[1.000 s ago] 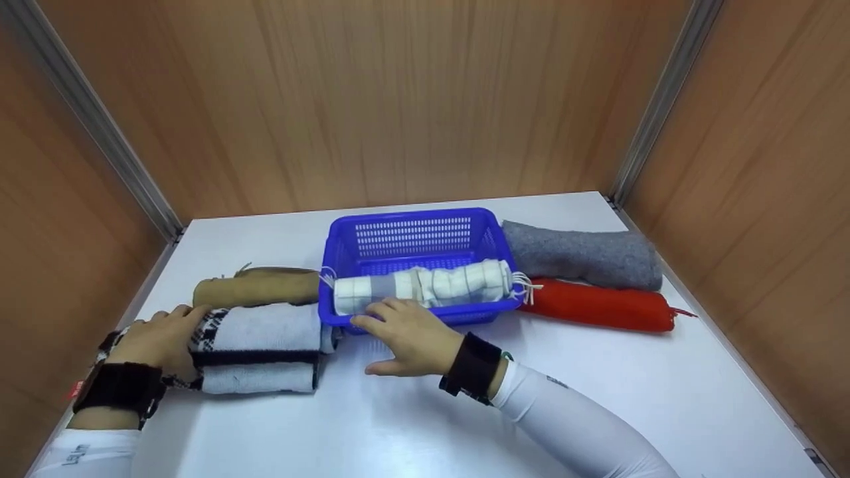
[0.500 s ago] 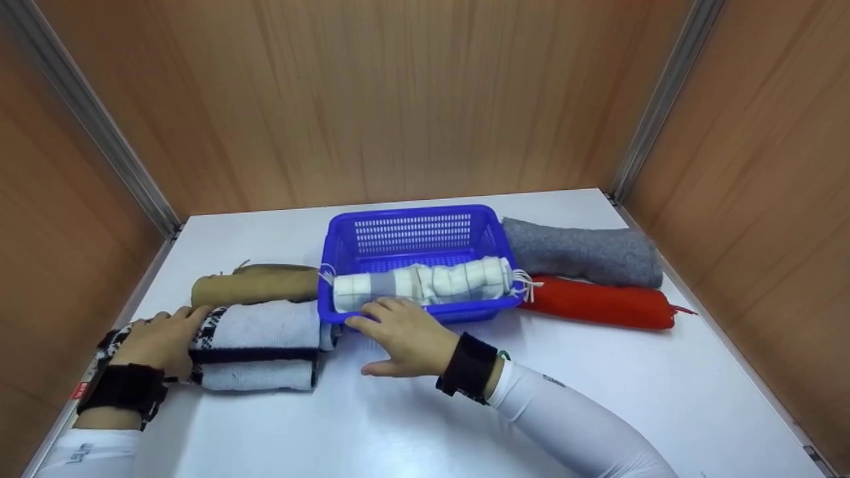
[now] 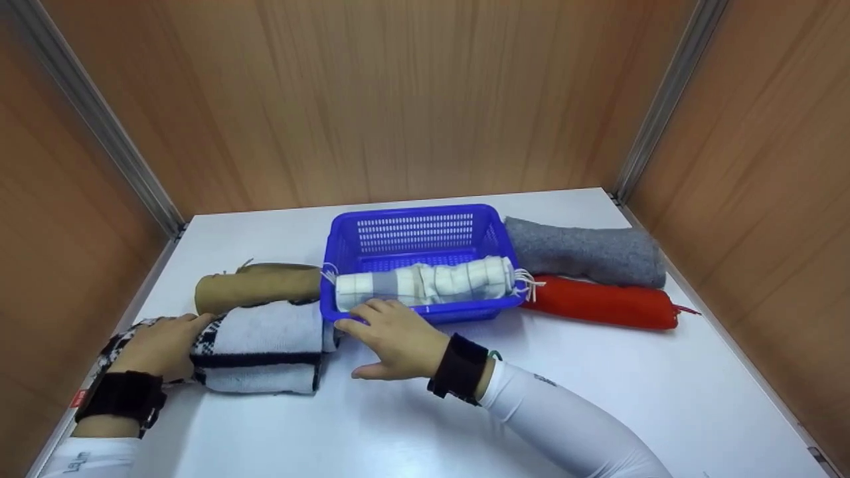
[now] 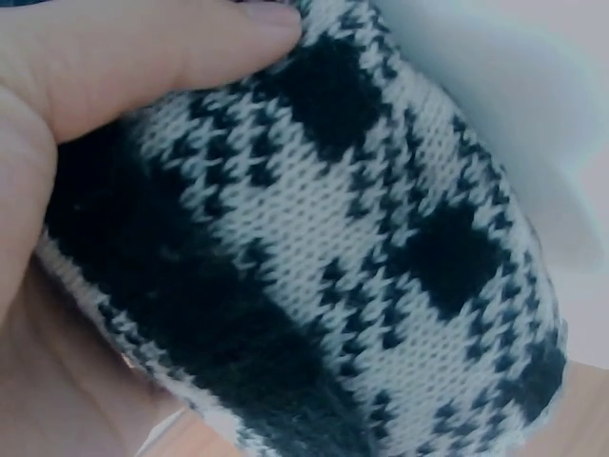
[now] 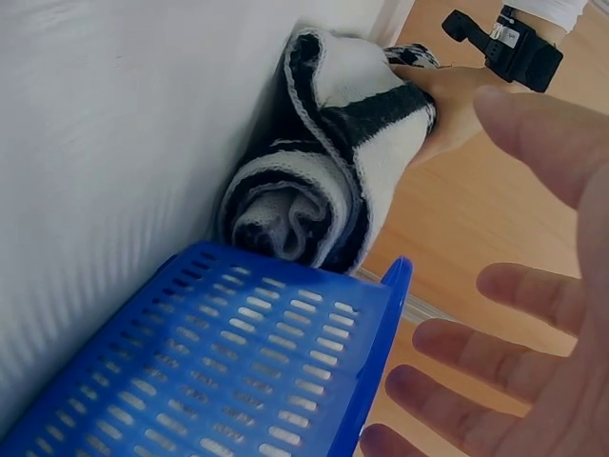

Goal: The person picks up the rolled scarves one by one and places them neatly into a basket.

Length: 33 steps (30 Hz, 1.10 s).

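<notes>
In the head view, my left hand (image 3: 159,348) grips the left part of a rolled knit scarf (image 3: 265,332), pale grey with black bands and a black-and-white patterned end. The left wrist view shows my thumb lying across that patterned scarf (image 4: 314,209). My right hand (image 3: 402,342) is by the front left corner of a blue plastic basket (image 3: 475,309), fingers spread and holding nothing. The right wrist view shows the rolled end of the scarf (image 5: 285,214) beside the basket wall (image 5: 238,352). A white checked scarf with fringes (image 3: 458,282) lies inside the basket along its front.
Behind the knit scarf lies a rolled tan scarf (image 3: 259,290), its right end against the basket. To the basket's right are a rolled grey scarf (image 3: 588,255) and a rolled red scarf (image 3: 597,303). Wood-grain panels (image 3: 398,99) enclose the white table (image 3: 631,398) at the back and sides.
My right hand has shifted slightly left along the basket's front rim, toward the knit scarf. My left hand keeps its grip, and the scarves and basket stay in place.
</notes>
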Motion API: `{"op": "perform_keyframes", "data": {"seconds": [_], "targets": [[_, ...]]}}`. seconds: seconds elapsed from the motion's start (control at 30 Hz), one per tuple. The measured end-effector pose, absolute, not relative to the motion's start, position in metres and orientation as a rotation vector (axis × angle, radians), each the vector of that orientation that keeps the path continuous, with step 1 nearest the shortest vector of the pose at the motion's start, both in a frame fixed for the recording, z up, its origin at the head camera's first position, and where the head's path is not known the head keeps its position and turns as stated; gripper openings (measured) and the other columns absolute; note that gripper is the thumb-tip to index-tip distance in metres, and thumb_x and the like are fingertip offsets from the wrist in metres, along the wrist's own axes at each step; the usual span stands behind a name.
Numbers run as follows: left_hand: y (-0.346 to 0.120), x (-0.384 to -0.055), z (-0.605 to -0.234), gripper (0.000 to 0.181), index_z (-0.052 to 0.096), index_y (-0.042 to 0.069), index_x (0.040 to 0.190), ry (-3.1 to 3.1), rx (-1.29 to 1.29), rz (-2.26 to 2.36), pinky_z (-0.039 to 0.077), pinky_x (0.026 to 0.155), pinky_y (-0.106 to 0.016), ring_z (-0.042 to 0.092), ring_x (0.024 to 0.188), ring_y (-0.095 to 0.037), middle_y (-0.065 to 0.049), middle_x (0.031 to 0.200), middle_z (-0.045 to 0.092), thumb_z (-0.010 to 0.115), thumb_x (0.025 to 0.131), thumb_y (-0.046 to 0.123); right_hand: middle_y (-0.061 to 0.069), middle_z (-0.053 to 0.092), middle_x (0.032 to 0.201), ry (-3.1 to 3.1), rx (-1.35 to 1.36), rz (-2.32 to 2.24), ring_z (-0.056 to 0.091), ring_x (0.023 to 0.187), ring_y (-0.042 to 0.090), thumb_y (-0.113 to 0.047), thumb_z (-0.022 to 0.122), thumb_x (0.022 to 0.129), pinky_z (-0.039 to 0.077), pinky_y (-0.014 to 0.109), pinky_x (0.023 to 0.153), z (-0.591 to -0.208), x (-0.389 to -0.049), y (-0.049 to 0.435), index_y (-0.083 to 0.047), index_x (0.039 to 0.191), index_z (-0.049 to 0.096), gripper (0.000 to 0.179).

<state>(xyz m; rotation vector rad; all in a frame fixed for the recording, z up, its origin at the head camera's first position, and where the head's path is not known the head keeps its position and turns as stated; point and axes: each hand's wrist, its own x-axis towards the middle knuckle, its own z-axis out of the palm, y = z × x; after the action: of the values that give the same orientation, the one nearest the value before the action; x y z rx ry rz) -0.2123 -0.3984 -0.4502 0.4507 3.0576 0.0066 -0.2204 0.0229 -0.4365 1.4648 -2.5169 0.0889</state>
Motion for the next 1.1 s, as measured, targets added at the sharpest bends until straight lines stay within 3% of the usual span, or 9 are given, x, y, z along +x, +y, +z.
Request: {"op": "perform_keyframes", "data": {"seconds": [0.43, 0.67, 0.93, 1.1], "targets": [[-0.394, -0.206, -0.446, 0.078, 0.067, -0.001, 0.130, 3.031, 0.492, 0.008, 0.059, 0.081, -0.067, 0.073, 0.090, -0.046, -0.018, 0.109, 0.076, 0.099, 0.059, 0.002, 0.003, 0.065, 0.145, -2.460, 1.486, 0.056, 0.062, 0.136, 0.023, -0.065, 0.077, 0.093, 0.054, 0.040, 0.114, -0.432, -0.218, 0.006, -0.020, 0.155, 0.055, 0.079], [-0.393, -0.201, -0.446, 0.093, 0.066, 0.003, 0.138, 3.024, 0.497, 0.036, 0.058, 0.085, -0.069, 0.073, 0.097, -0.049, -0.019, 0.118, 0.077, 0.105, 0.053, 0.012, 0.002, 0.065, 0.145, -2.439, 1.485, 0.028, 0.063, 0.135, 0.022, -0.066, 0.075, 0.094, 0.055, 0.038, 0.112, -0.435, -0.215, -0.007, -0.021, 0.156, 0.055, 0.079], [-0.393, -0.201, -0.449, 0.089, 0.068, 0.004, 0.134, 3.023, 0.503, 0.021, 0.057, 0.087, -0.069, 0.073, 0.099, -0.049, -0.018, 0.115, 0.077, 0.105, 0.054, 0.013, 0.005, 0.064, 0.148, -2.425, 1.489, 0.015, 0.063, 0.137, 0.023, -0.066, 0.075, 0.094, 0.054, 0.039, 0.114, -0.434, -0.216, -0.020, -0.020, 0.158, 0.054, 0.081], [-0.394, -0.198, -0.452, 0.092, 0.067, 0.003, 0.138, 3.015, 0.497, 0.039, 0.057, 0.089, -0.070, 0.073, 0.104, -0.051, -0.022, 0.122, 0.076, 0.105, 0.055, 0.014, 0.005, 0.063, 0.149, -2.401, 1.508, 0.006, 0.061, 0.136, 0.022, -0.067, 0.075, 0.094, 0.054, 0.037, 0.114, -0.432, -0.216, -0.033, -0.020, 0.158, 0.052, 0.083]]}}
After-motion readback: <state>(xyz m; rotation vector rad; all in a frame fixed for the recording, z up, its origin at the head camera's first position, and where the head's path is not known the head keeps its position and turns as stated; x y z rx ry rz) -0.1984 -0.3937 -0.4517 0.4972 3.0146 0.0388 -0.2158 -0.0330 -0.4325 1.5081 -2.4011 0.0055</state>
